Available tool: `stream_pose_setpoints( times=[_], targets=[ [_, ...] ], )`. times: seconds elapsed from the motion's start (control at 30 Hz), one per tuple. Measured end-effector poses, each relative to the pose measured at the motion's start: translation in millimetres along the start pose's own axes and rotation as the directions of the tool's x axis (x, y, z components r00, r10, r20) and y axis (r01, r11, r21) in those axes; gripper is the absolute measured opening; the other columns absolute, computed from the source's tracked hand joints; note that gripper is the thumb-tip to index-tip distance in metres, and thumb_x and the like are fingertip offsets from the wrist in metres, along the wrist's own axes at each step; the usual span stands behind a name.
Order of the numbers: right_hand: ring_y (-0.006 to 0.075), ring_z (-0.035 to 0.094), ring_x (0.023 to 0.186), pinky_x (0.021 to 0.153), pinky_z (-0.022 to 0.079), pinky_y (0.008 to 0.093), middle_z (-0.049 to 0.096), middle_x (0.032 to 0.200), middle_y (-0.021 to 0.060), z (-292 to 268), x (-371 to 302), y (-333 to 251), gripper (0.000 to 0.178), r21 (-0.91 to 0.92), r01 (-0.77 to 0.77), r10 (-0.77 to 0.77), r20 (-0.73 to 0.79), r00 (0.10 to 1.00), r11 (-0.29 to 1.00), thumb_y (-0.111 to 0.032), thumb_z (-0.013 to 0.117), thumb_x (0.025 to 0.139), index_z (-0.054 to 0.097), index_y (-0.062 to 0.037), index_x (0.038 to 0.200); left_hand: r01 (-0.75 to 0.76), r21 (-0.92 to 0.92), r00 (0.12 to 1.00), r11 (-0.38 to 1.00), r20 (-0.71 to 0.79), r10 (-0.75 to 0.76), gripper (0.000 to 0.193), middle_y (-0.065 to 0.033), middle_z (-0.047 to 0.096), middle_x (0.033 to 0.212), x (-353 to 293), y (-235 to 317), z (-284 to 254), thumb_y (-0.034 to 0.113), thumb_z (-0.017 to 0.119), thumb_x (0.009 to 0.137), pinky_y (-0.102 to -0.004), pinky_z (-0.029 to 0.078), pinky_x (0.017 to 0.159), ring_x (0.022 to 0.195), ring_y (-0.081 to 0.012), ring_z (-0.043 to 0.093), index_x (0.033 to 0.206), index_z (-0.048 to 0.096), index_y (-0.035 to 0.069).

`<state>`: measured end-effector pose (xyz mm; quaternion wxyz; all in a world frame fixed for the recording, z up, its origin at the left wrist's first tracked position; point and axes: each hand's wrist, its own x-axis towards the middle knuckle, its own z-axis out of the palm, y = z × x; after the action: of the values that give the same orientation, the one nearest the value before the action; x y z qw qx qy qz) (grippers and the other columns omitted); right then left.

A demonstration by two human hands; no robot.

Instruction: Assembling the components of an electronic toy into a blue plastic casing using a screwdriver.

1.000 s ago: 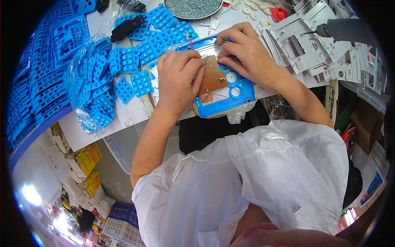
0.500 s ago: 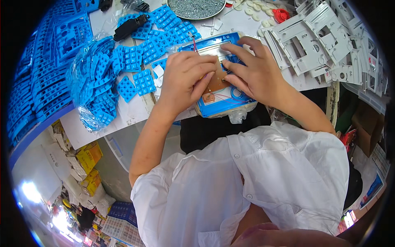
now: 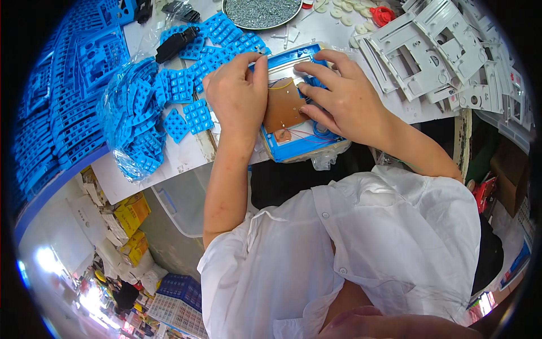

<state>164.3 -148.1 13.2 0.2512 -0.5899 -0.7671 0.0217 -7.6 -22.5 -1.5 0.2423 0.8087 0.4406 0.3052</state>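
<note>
A blue plastic casing (image 3: 299, 148) lies on the table before me. A brown circuit board (image 3: 282, 110) sits inside it, with thin coloured wires at its upper edge and more wires in the lower right of the casing. My left hand (image 3: 240, 93) is at the casing's left side, fingers curled and thumb near the index finger. What it pinches, if anything, is hidden. Spread fingers of my right hand (image 3: 350, 96) rest over the casing's right side, fingertips and thumb at the board's right edge. A small copper-coloured piece (image 3: 283, 135) lies below the board.
Blue keypads (image 3: 197, 116) lie loose and in a clear bag (image 3: 132, 118) to the left, beside stacked blue casings (image 3: 68, 101). A round tray of small metal parts (image 3: 262, 27) stands at the back. White plastic panels (image 3: 415, 59) and a red part (image 3: 383, 16) are at right.
My left hand has moved off the circuit board toward the casing's upper left, uncovering the board and wires. My right hand stays over the right side, shifted slightly.
</note>
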Motion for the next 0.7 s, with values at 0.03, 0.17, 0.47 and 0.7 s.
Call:
stream_pose_setpoints(
  times=[0.03,0.17,0.47,0.7],
  targets=[
    [0.0324,0.053,0.123,0.092,0.05,0.0439,0.065,0.127,0.0098,0.3,-0.8,-0.4,0.03,-0.002,-0.003,0.003,-0.002,1.0,1.0,-0.026,0.078,0.081,0.075,-0.0013,0.097,-0.048,0.003,0.998,0.999,-0.041,0.048,0.007,-0.0015,0.068,0.068,-2.3,-4.4,2.8,0.018,0.077,0.085,-0.0377,0.044,0.076,0.064,-0.0203,0.065,0.086,0.076,0.011],
    [0.0321,0.053,0.123,0.092,0.05,0.0436,0.065,0.126,0.0097,2.4,-3.0,0.1,0.03,0.004,-0.014,0.014,-0.014,1.0,1.0,-0.026,0.078,0.08,0.075,-0.0013,0.098,-0.226,0.025,0.963,0.974,-0.142,0.227,0.005,-0.0009,0.072,0.078,-8.7,-3.7,3.6,0.014,0.077,0.083,-0.0358,0.043,0.08,0.073,-0.0179,0.066,0.088,0.077,0.012],
    [0.0331,0.052,0.125,0.094,0.049,0.0447,0.063,0.127,0.0102,2.8,-8.4,-1.4,0.035,0.002,-0.044,0.044,0.015,0.999,0.999,-0.024,0.078,0.08,0.072,-0.0021,0.107,-0.524,-0.017,0.814,0.852,0.286,0.506,0.006,-0.0026,0.067,0.086,16.1,0.2,0.4,0.013,0.075,0.085,-0.0402,0.044,0.087,0.086,-0.0228,0.063,0.091,0.074,0.013],
    [0.0349,0.053,0.125,0.1,0.05,0.044,0.063,0.126,0.0115,0.1,-16.6,4.8,0.036,0.1,-0.072,0.073,-0.016,0.997,0.992,-0.017,0.079,0.078,0.072,-0.0047,0.111,-0.73,0.051,0.624,0.682,0.457,0.634,0.006,-0.0004,0.063,0.09,28.6,6.3,-11.0,0.015,0.07,0.083,-0.0426,0.045,0.093,0.09,-0.0219,0.061,0.088,0.071,0.014]
  ],
)
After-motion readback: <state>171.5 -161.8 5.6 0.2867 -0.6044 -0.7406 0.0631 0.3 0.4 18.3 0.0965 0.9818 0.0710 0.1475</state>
